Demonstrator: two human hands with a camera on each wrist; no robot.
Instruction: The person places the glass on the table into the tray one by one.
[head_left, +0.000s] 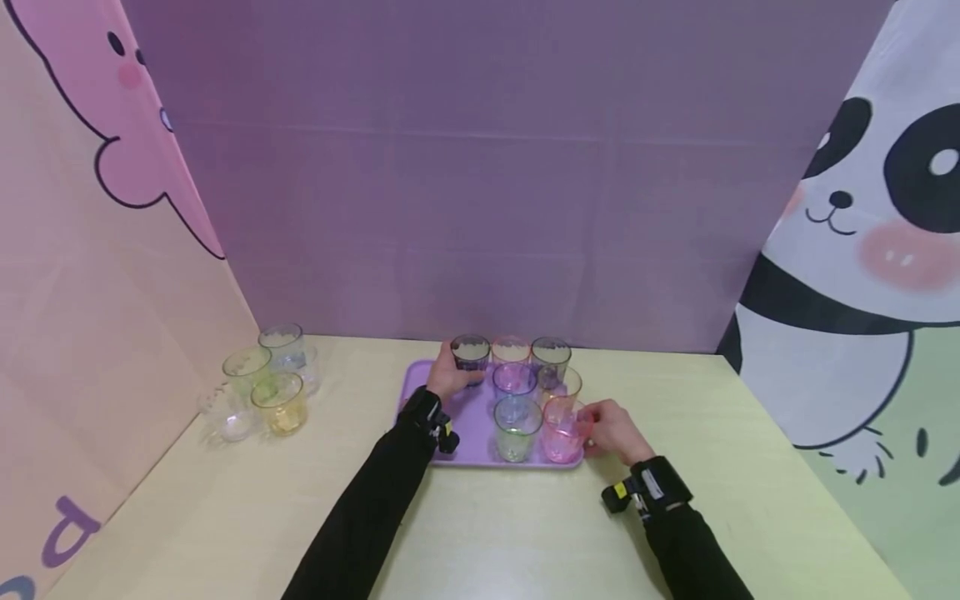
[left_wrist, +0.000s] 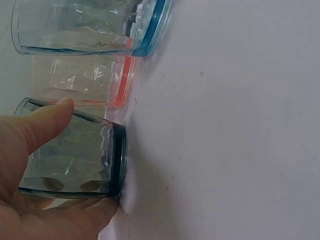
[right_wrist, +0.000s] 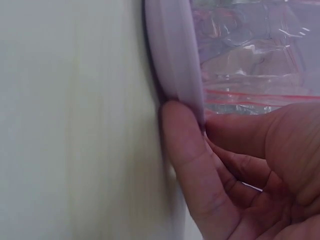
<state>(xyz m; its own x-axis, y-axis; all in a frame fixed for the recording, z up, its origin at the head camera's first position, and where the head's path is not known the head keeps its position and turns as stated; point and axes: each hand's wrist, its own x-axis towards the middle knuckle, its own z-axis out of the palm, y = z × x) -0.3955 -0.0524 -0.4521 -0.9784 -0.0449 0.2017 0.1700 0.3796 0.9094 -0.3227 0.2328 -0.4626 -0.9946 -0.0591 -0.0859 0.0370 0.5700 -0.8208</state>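
My left hand (head_left: 448,377) is at the back left of a purple tray (head_left: 468,433), holding a dark grey glass (left_wrist: 70,155) between thumb and fingers. In the left wrist view the glass's base is at the tray surface; whether it touches cannot be told. A reddish glass (left_wrist: 85,82) and a blue glass (left_wrist: 85,27) stand close by. My right hand (head_left: 617,429) pinches the tray's right rim (right_wrist: 180,55), thumb on the inner side and a finger outside. Right beside it on the tray is a pink glass (head_left: 562,437), with a green glass (head_left: 516,437) to its left.
More tumblers, including an orange one (head_left: 567,383) and a dark one (head_left: 551,354), fill the tray's right part. On the table's left stand several others: a yellow glass (head_left: 280,408), a green glass (head_left: 246,367), a bluish glass (head_left: 282,346) and a clear glass (head_left: 236,421). A purple wall backs the table.
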